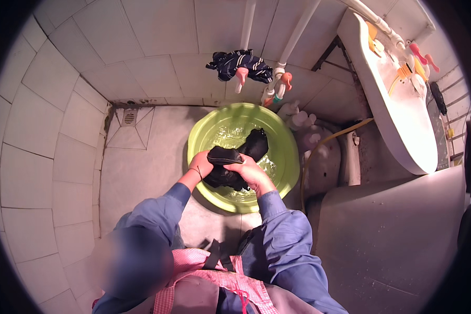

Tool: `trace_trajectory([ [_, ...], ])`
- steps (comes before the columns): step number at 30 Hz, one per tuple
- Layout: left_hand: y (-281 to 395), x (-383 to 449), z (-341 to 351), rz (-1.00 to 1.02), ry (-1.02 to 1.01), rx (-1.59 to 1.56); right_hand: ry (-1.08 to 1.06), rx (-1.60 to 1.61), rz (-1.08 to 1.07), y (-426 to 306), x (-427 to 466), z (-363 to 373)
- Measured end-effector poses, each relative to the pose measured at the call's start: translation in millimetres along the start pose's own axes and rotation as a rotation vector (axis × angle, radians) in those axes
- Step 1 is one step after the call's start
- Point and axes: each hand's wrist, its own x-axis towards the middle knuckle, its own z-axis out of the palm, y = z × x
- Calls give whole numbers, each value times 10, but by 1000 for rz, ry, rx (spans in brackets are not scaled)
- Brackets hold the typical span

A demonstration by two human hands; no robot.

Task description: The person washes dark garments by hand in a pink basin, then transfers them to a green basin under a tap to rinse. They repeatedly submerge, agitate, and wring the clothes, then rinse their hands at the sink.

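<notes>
Both ends of a folded edge of a black cloth garment (pixel 224 156) are gripped, one by my left hand (pixel 201 165) and the other by my right hand (pixel 252 174). The thumb of my right hand presses along the fold. Below and behind the fold the same dark fabric hangs into a green plastic basin (pixel 292 157), which holds rippling clear water (pixel 229 135). A further black piece (pixel 256 144) lies in the water beyond my right hand; I cannot tell whether it joins the held cloth. The fingers under the fabric are hidden.
A dark striped cloth (pixel 241 64) hangs on the pipework above a pink-handled tap (pixel 241 78). An orange-handled tap (pixel 286 80) is beside it. Bottles (pixel 300 119) and a yellow hose (pixel 318 147) are right of the basin. A white washbasin (pixel 400 106) juts out; a floor drain (pixel 129 117) is far left.
</notes>
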Motion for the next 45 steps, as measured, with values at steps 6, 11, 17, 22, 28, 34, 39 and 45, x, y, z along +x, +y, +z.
trace_trajectory([
  [6,365,-122,-140,-181,-579,-1107,240,-101,-142,107,172,-417],
  [11,706,-320,-347,-155,-721,-1470,320,-134,-375,-128,56,-426],
  [17,666,-166,-280,-69,-613,-1346,452,-616,-487,-275,-203,-16],
  [22,286,-25,-715,-219,-282,-1254,564,-81,-547,-1258,-867,-425],
  [28,-1066,299,-577,-423,464,-1030,805,84,-1183,-2346,-1601,-645],
  [34,-818,-34,-1001,-173,691,-600,691,-524,-1243,-2033,-1140,-206],
  [39,355,119,-185,-153,-402,-101,544,-1444,-461,-679,-285,-1137],
  [45,-134,636,641,284,419,466,610,-1273,-658,863,696,-1581],
])
